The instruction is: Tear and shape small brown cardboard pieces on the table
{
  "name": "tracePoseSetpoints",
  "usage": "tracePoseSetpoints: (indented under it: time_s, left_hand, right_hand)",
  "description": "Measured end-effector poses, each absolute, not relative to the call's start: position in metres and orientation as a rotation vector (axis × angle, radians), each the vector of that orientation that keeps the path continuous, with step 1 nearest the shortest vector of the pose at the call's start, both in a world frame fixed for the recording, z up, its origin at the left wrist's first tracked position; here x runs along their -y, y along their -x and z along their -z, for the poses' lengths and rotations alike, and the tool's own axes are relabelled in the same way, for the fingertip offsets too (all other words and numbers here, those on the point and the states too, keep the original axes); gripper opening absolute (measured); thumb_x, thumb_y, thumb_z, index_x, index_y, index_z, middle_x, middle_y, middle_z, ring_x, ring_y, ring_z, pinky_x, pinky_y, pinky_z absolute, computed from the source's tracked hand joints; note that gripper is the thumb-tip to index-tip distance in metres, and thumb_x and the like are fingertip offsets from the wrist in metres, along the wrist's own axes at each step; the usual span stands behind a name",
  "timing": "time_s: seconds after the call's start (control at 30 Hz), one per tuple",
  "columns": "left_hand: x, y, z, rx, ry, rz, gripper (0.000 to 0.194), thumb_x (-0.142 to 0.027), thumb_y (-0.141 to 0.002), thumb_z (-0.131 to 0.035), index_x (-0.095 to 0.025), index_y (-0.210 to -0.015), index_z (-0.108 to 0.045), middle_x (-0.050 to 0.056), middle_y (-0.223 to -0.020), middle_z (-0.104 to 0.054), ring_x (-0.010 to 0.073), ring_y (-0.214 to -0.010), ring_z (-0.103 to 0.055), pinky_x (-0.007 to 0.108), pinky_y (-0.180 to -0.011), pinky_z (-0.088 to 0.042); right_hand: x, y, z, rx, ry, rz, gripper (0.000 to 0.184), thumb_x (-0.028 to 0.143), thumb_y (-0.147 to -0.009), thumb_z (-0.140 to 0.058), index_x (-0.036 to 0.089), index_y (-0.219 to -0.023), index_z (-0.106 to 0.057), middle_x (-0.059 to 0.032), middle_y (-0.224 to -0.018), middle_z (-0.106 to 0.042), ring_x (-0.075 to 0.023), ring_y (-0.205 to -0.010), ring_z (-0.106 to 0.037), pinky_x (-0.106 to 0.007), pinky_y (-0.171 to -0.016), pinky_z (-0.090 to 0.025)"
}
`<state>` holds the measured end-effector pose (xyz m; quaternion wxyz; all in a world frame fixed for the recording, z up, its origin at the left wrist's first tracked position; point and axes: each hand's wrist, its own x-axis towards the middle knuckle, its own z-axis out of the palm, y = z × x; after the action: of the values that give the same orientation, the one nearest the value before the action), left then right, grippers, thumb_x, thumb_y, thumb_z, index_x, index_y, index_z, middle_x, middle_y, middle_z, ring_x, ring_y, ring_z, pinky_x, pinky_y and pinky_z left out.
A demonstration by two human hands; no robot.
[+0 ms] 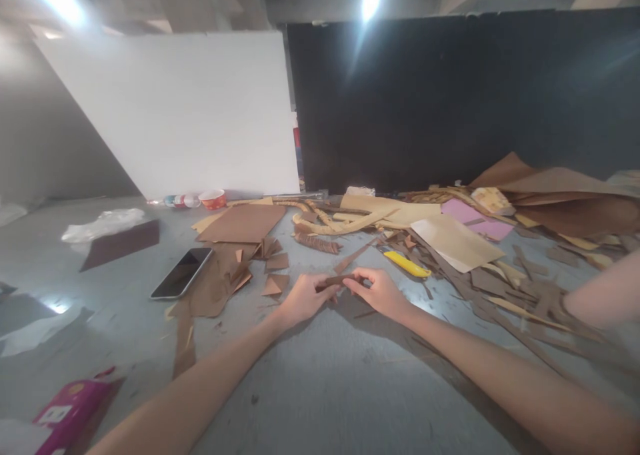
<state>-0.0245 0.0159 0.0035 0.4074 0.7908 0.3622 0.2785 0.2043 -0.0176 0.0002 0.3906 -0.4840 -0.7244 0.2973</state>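
Note:
Both of my hands meet over the grey tabletop [320,381] at the middle of the view. Between them is a small strip of brown paper [336,281], which looks folded or rolled. My left hand [306,296] pinches its left end, and the fingers of my right hand [379,291] are closed on its right end. Just beyond them lies a ribbed brown roll [317,243]. A yellow utility knife [407,264] rests to the right of my right hand. Cut brown paper pieces [277,283] are scattered left of my left hand.
A phone [183,273] lies at left, near a brown sheet [243,223]. Twisted tan strips [345,226] stretch across the back. Paper scraps [470,285] and a large brown sheet [565,198] crowd the right. Another person's arm [605,291] reaches in there. A magenta packet [75,408] sits front left.

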Motion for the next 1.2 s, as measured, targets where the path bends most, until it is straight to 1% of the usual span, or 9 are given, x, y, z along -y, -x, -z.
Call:
tracePoseSetpoints:
  time_s: [0.17, 0.3, 0.43, 0.7, 0.77, 0.83, 0.9, 1.07, 1.2]
  left_hand:
    - [-0.014, 0.026, -0.001, -0.882, -2.114, -0.691, 0.029, -0.033, -0.099, -0.062, -0.020, -0.078, -0.076, 0.001, -0.075, -0.076, 0.0158, -0.069, -0.067, 0.025, -0.065, -0.045]
    - [-0.012, 0.025, -0.005, -0.876, -2.122, -0.677, 0.023, -0.027, -0.099, -0.059, -0.020, -0.085, -0.076, 0.001, -0.078, -0.077, 0.0147, -0.070, -0.068, 0.024, -0.066, -0.045]
    - [-0.011, 0.023, -0.010, -0.869, -2.086, -0.698, 0.026, -0.035, -0.103, -0.058, -0.018, -0.091, -0.073, 0.002, -0.078, -0.078, 0.0148, -0.072, -0.069, 0.024, -0.068, -0.047]
    - [-0.016, 0.022, -0.001, -1.054, -2.259, -0.749, 0.034, -0.038, -0.103, -0.059, -0.018, -0.076, -0.064, 0.002, -0.071, -0.068, 0.0159, -0.067, -0.062, 0.028, -0.067, -0.048]
    - [-0.014, 0.021, 0.001, -1.106, -2.428, -0.800, 0.022, -0.029, -0.101, -0.061, -0.018, -0.083, -0.066, 0.005, -0.083, -0.069, 0.0216, -0.085, -0.065, 0.034, -0.079, -0.053]
    - [-0.011, 0.019, 0.002, -1.133, -2.580, -0.866, 0.010, -0.020, -0.098, -0.061, -0.017, -0.104, -0.070, 0.010, -0.106, -0.071, 0.0280, -0.109, -0.063, 0.043, -0.096, -0.054]
    - [-0.007, 0.018, 0.002, -1.092, -2.693, -0.864, 0.029, -0.014, -0.098, -0.058, -0.018, -0.126, -0.066, 0.013, -0.128, -0.067, 0.0300, -0.125, -0.058, 0.049, -0.107, -0.052]
    - [-0.004, 0.017, 0.005, -0.866, -2.809, -0.659, 0.043, -0.006, -0.098, -0.048, -0.019, -0.135, -0.065, 0.010, -0.140, -0.068, 0.0253, -0.132, -0.061, 0.045, -0.116, -0.050]
    - [-0.005, 0.019, 0.007, -0.893, -2.819, -0.630, 0.048, -0.004, -0.094, -0.049, -0.019, -0.136, -0.067, 0.009, -0.144, -0.068, 0.0261, -0.134, -0.062, 0.046, -0.117, -0.051]
  right_hand:
    - [0.016, -0.202, 0.007, 1.995, 1.219, -0.745, 0.038, 0.050, -0.096, -0.070, 0.022, -0.072, -0.061, 0.0018, -0.065, -0.059, -0.0157, -0.063, -0.051, -0.027, -0.059, -0.033]
    - [0.015, -0.203, 0.012, 2.012, 1.230, -0.741, 0.036, 0.042, -0.100, -0.065, 0.022, -0.070, -0.060, 0.0008, -0.064, -0.063, -0.0158, -0.060, -0.055, -0.027, -0.059, -0.035]
    - [0.014, -0.204, 0.007, 2.010, 1.179, -0.800, 0.032, 0.028, -0.105, -0.051, 0.022, -0.078, -0.066, -0.0007, -0.070, -0.071, -0.0164, -0.064, -0.063, -0.027, -0.066, -0.042]
    - [0.009, -0.203, 0.012, 1.968, 1.311, -0.490, 0.038, 0.039, -0.107, -0.053, 0.022, -0.074, -0.060, -0.0010, -0.070, -0.065, -0.0186, -0.068, -0.059, -0.029, -0.065, -0.039]
    - [0.006, -0.203, 0.018, 2.028, 1.351, -0.347, 0.036, 0.035, -0.106, -0.054, 0.022, -0.073, -0.059, -0.0028, -0.075, -0.065, -0.0199, -0.073, -0.060, -0.030, -0.068, -0.039]
    - [0.003, -0.203, 0.023, 2.059, 1.408, -0.265, 0.032, 0.033, -0.105, -0.056, 0.022, -0.076, -0.061, -0.0044, -0.079, -0.067, -0.0210, -0.077, -0.061, -0.031, -0.070, -0.040]
    - [0.002, -0.204, 0.026, 2.060, 1.451, -0.234, 0.029, 0.032, -0.105, -0.057, 0.022, -0.079, -0.063, -0.0047, -0.080, -0.069, -0.0213, -0.077, -0.062, -0.031, -0.071, -0.039]
    - [0.001, -0.205, 0.026, 2.067, 1.487, -0.149, 0.023, 0.033, -0.102, -0.065, 0.022, -0.082, -0.061, -0.0015, -0.077, -0.069, -0.0199, -0.074, -0.062, -0.031, -0.074, -0.039]
    - [0.002, -0.205, 0.026, 1.998, 1.518, -0.128, 0.016, 0.034, -0.100, -0.070, 0.022, -0.110, -0.067, -0.0019, -0.089, -0.072, -0.0201, -0.078, -0.065, -0.033, -0.081, -0.041]
